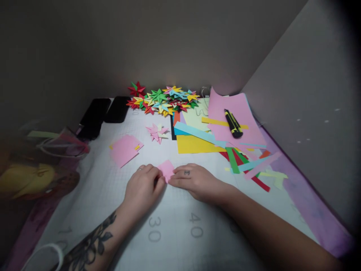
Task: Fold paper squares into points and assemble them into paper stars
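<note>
Between my two hands a small pink paper square (167, 168) lies on the white, number-marked mat (175, 210). My left hand (145, 183) has its fingers curled, with thumb and fingertips pinching the paper's left edge. My right hand (194, 182) presses the right side and near corner of the same paper with its fingers held together. Parts of the paper are hidden under the fingertips. To the left rests a stack of pink squares (125, 149) with a small yellow piece on it. Beyond the hands is a pink folded paper shape (156, 133) with several points.
Several colourful folded paper stars (165, 98) are heaped at the back. At right, a black and yellow utility knife (233, 123) lies on pink sheets (254, 128), near yellow paper (197, 145) and scattered strips (245, 165). Two dark phone-like objects (117, 110) lie back left.
</note>
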The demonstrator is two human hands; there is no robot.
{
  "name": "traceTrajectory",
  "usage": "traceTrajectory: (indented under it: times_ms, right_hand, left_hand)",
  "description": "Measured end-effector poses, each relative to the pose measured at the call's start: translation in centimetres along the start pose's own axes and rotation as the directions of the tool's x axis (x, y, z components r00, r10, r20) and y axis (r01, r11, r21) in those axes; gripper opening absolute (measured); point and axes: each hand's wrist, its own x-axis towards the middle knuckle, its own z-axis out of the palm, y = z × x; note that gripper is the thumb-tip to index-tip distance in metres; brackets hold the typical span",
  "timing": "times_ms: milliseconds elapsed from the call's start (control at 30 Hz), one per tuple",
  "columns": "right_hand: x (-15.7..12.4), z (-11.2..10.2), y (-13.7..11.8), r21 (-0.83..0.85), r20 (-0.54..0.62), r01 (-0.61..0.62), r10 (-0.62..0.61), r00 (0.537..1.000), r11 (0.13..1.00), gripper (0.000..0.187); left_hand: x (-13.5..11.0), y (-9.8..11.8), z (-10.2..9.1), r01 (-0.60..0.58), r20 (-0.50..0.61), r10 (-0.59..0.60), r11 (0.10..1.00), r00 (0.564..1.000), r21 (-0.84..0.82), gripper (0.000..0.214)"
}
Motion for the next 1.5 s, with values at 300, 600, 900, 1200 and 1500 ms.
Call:
traceTrajectory:
  times_ms: [300, 600, 900, 1200, 1500]
  right_hand:
    - [0.4, 0.0, -0.2, -0.012, -0.025, 0.011, -0.011, 1.000, 1.000, 0.027]
    - [0.4, 0.2, -0.5, -0.023, 0.010, -0.008, 0.008, 1.000, 1.000, 0.025]
    - [1.3, 1.5, -1.7, -0.158, 0.108, -0.123, 0.141, 0.984, 0.980, 0.053]
    - [0.1, 0.5, -1.4, -0.088, -0.014, -0.075, 0.074, 0.997, 0.993, 0.021]
    - [0.2, -0.8, -0.4, -0.132, 0.037, -0.019, 0.024, 0.999, 0.991, 0.034]
  left_hand:
    - [0.2, 0.1, 0.2, 0.009, -0.026, -0.008, 0.999, 1.000, 0.031, 0.018]
    - [0.2, 0.0, 0.3, 0.014, -0.025, -0.013, 1.000, 1.000, 0.022, 0.017]
    - [-0.1, -1.5, -0.1, 0.029, -0.041, -0.036, 0.987, 0.999, -0.159, 0.008]
    - [-0.4, -1.7, 0.0, -0.023, -0.042, 0.020, 0.997, 0.999, -0.068, 0.014]
    - [-0.5, -1.8, 0.0, 0.012, -0.049, -0.017, 0.994, 0.999, -0.106, 0.011]
